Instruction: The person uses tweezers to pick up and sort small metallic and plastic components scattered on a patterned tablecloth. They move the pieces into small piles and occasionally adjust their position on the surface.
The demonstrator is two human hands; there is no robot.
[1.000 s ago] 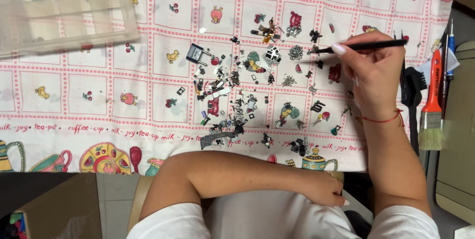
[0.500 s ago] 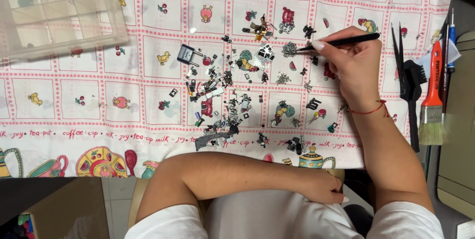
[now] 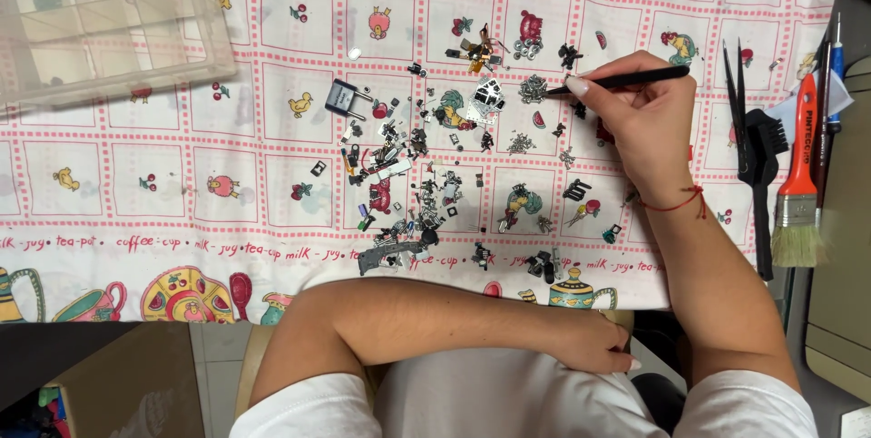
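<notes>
Over the patterned cloth [image 3: 272,130], my right hand [image 3: 640,121] pinches black tweezers [image 3: 626,81] above tiny parts [image 3: 533,89].
Left hand [image 3: 590,343] rests loosely, empty; a nudge could scatter screws.

Two hands are showing: the right hand [image 3: 646,121] is closing its grip on one thin black tool [image 3: 621,81], and the left hand [image 3: 590,343] is resting near the body. One clear compartment box [image 3: 100,21] is lying far left. At the right are lying one pair of black tweezers [image 3: 733,107], one black brush [image 3: 765,184] and one orange-handled paintbrush [image 3: 799,175], while the small metal parts [image 3: 426,175] at centre are too many to count.
</notes>
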